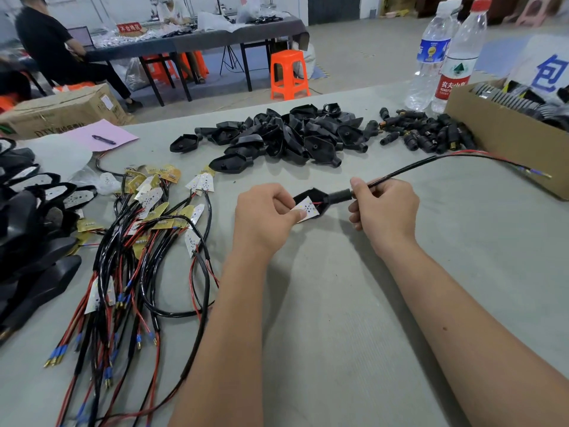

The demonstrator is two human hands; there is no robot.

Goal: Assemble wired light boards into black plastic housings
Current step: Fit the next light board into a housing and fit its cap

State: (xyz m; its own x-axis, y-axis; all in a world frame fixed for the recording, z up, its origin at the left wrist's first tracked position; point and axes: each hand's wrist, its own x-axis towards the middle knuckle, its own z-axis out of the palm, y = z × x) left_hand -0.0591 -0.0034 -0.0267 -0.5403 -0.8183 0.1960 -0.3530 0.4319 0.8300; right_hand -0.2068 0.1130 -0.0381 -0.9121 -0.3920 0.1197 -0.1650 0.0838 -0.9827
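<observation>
Roughly left to right: finished units (37, 192) stacked at the far left edge, wired light boards (147, 217) piled beside them within left reach, and empty black housings (277, 137) heaped across the back of the tabletop (338, 303), likely so each part is one reach away. Left hand (264, 217) pinches the white light board (303, 209) with thumb and fingers, holding it tilted at the mouth of the housing in hand (317, 195), not yet seated flat. Right hand (385, 208) has its grip curled on the black cable (400, 171) just past the housing's neck, probably to draw slack through while the board drops in.
</observation>
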